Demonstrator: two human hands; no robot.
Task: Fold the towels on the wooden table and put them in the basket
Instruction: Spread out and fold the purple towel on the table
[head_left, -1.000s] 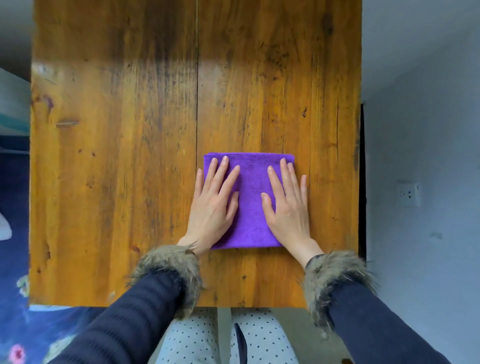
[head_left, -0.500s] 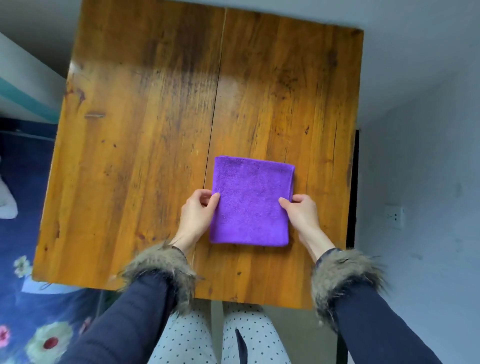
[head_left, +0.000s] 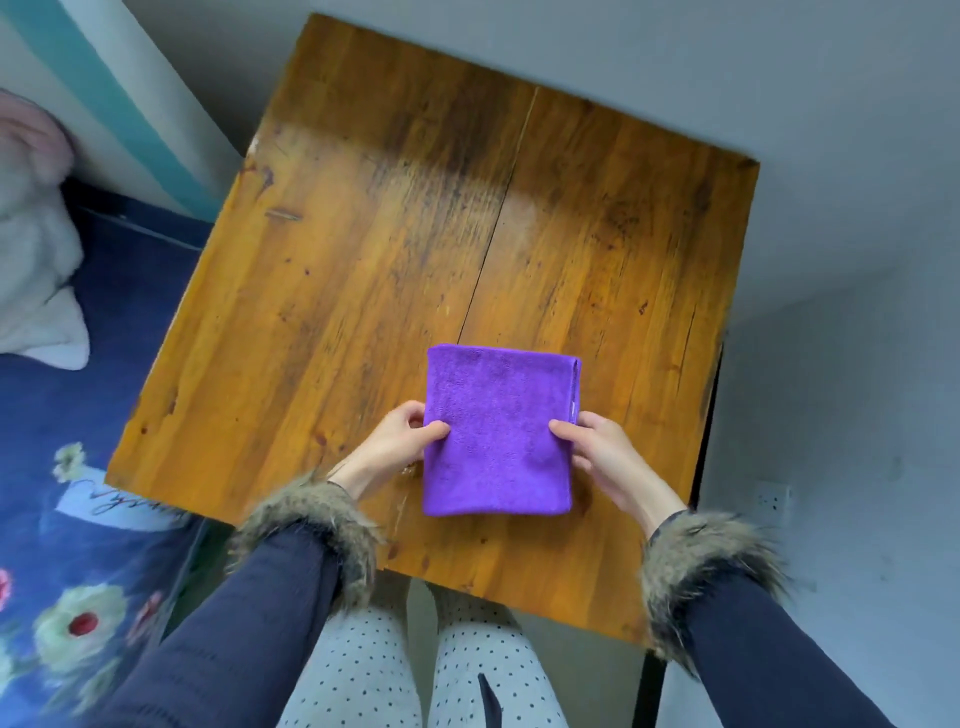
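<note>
A folded purple towel (head_left: 497, 431) lies as a neat, near-square pad on the wooden table (head_left: 363, 291), toward the table's near edge and right of its middle seam. Its layered edges show along the side at 3 o'clock.

At the towel's 9 o'clock, the left hand (head_left: 397, 441) pinches the left edge, thumb on top and fingers curled under. At its 3 o'clock, the right hand (head_left: 602, 452) grips the right edge the same way, thumb pressed on the upper face. Both wrists come out of fur-trimmed cuffs (head_left: 311, 525) on dark navy sleeves (head_left: 234, 639).

At 6 o'clock, below the table's near edge, are white polka-dot trousers (head_left: 363, 675). At 9 o'clock from the table lies a blue floral fabric (head_left: 67, 519), with a white fluffy item (head_left: 36, 270) farther off at 10 o'clock. A wall socket (head_left: 774, 500) sits at 3 o'clock on the grey wall (head_left: 857, 364).
</note>
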